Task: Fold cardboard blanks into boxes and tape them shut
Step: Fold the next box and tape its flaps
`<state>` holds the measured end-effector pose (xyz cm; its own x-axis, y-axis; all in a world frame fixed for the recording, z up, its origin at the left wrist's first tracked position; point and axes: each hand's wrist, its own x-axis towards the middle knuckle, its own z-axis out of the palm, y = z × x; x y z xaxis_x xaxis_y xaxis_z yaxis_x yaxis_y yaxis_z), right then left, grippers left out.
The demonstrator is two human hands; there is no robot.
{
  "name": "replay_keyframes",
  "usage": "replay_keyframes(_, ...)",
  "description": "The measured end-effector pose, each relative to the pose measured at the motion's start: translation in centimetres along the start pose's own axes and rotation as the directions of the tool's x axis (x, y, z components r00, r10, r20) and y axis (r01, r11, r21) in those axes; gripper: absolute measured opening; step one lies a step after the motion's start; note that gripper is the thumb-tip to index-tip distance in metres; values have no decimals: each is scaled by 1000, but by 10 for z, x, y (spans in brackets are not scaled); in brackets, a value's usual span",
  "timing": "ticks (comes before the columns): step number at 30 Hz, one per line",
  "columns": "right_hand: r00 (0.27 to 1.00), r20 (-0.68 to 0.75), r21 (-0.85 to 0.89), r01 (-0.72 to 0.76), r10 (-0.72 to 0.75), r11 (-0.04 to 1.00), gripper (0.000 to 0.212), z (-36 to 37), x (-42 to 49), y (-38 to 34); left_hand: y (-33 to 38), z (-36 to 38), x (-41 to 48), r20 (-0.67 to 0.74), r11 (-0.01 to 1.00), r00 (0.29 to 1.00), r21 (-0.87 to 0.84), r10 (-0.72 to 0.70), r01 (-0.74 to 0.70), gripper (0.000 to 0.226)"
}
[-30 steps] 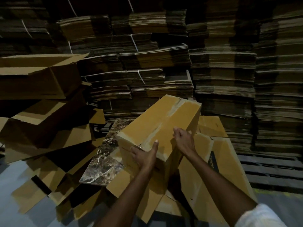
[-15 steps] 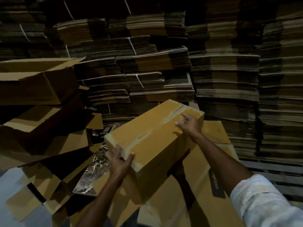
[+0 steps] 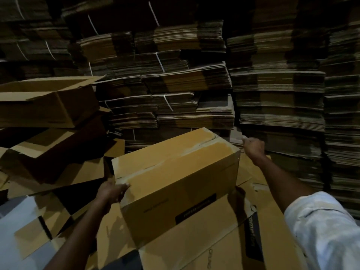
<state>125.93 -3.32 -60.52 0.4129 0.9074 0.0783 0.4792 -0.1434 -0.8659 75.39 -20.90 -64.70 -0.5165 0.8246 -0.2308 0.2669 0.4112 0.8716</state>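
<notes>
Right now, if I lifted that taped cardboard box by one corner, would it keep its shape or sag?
It would probably keep its shape: the taped cardboard box has its top flaps shut and straight edges. It is likely light, since the left hand grips just one corner. It might tip: it sits tilted among loose flat cardboard.

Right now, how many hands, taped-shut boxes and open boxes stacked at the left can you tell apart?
Hands: 2, left hand, right hand
Taped box: 1
Open boxes: 2, upper open box, lower open box
Total: 5
Cardboard beneath them is too jumbled to count.
</notes>
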Motion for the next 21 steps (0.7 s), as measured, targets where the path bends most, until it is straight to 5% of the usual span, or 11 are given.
replay_keyframes(5,951,205,218,-276,233,936,53,10,-5,8,2,23,-5,-170,990,984,117,-61,82,26)
replay_keyframes(9,959,228,95,-197,172,976,14,25,-5,10,-9,29,6,-224,969,972,246,64,-7,28)
replay_keyframes(14,987,51,-26,-150,151,988,22,26,-38,12,-19,-4,46,-164,941,975,326,151,-91,28)
replay_keyframes(21,989,63,-124,-122,131,985,23,-3,-124,19,-11,-19,107,-79,814,934,519,349,-260,48)
